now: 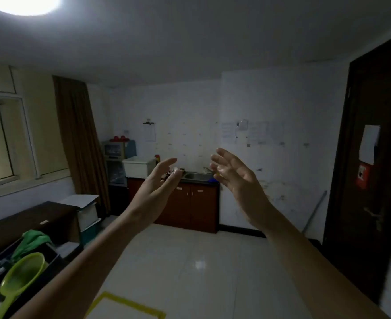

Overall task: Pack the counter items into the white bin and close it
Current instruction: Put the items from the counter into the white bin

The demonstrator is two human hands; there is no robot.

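Both arms are raised in front of me across the room from the counter. My left hand (160, 180) is open, palm turned right, fingers apart, holding nothing. My right hand (232, 173) is open too, palm turned left, fingers spread. A white bin (137, 167) stands without a lid at the left end of the far counter (191, 181), above red-brown cabinet doors. Small items on the counter are mostly hidden behind my left fingers; a steel sink (195, 175) sits to their right.
A dark desk (29, 217) at the left carries a green cloth (32, 241) and a lime-green scoop (21, 276). Stacked white and teal boxes (87, 217) stand beside it. A dark door (374, 180) is at right. A yellow-edged sheet (125, 306) lies on the pale tiled floor.
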